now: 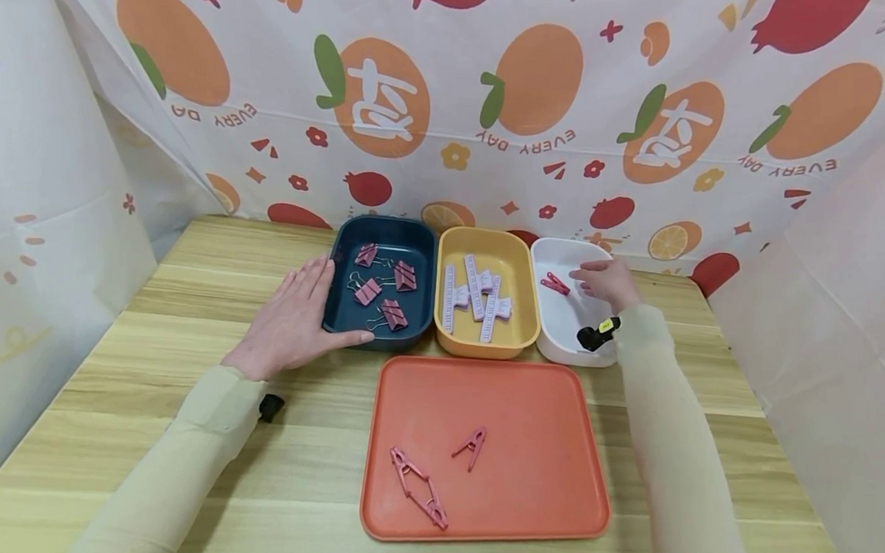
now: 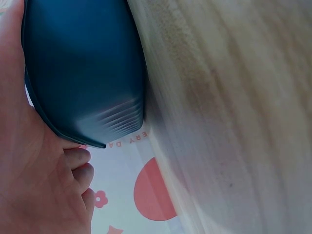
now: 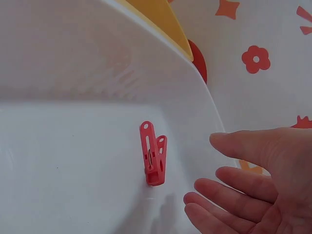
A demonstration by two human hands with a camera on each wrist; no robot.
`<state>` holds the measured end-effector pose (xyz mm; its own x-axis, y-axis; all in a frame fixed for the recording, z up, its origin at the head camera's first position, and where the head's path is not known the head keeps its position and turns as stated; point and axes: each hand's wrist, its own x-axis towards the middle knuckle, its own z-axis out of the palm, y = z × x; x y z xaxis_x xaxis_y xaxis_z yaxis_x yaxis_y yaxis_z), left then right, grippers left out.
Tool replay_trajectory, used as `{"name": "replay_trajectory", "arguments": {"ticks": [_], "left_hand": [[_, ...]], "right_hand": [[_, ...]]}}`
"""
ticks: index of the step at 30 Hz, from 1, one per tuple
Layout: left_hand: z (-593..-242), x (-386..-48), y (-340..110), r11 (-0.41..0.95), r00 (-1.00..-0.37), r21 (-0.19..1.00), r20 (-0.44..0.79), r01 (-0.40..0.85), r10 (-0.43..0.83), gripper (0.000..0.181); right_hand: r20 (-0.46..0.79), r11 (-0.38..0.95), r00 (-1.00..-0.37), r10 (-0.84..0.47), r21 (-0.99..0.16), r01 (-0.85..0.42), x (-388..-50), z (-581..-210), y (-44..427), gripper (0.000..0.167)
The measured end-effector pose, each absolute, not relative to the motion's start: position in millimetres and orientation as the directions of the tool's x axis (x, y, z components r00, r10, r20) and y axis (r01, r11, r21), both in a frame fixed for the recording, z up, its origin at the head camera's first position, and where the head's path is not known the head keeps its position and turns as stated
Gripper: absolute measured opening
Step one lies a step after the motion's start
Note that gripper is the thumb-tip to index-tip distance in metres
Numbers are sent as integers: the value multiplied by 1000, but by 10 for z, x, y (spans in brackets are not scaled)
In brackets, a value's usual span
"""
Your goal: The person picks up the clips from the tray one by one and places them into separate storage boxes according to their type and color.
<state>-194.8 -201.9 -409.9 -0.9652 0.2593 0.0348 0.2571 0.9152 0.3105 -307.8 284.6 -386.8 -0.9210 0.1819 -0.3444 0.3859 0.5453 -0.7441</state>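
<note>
A white cloth printed with orange and red fruit (image 1: 448, 164) hangs beyond both hands, and a pale wood-grained table (image 1: 304, 478) spreads beneath them. Between the forearms, nearer the person than either hand, lies a flat orange-red rectangular tray (image 1: 530, 473) with rounded corners. Three deep rounded bins stand in a row: a navy-blue one (image 1: 400, 234) at the left hand, a mustard-yellow one (image 1: 476, 350) between the hands, and a white one (image 1: 564, 320) under the right hand. The left hand (image 1: 293, 319) is relaxed, its fingers extended along the navy bin's outer side and its thumb at the front rim. The right hand (image 1: 607, 281) is released, its fingers loosely spread over the back of the white bin. Three lilac clips with ruler-marked strips (image 1: 475, 288) lie in the yellow bin, midway between the hands, and four dusky-pink binder clips with wire handles (image 1: 367, 291) lie just right of the left hand. A small red plastic clothespin (image 1: 555, 283) rests on the white bin's floor, just left of the right hand's fingertips and apart from them. Three pink plastic clothespins (image 1: 471, 447) lie on the tray, two of them end to end.
</note>
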Motion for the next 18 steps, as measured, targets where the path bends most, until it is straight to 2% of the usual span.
{"name": "replay_trajectory", "arguments": {"ticks": [10,18], "left_hand": [[-4090,-1944,-2025,917,-966,309,31,254,257,134],[-4105,-1958,-2024,920,-965,298,34,256,258,135]], "right_hand": [[-302,555,-941,152,-762,334,-2942,-3755,2771,60],[-238,507,-966,98,-823,255,-2789,-3630,2647,59]]}}
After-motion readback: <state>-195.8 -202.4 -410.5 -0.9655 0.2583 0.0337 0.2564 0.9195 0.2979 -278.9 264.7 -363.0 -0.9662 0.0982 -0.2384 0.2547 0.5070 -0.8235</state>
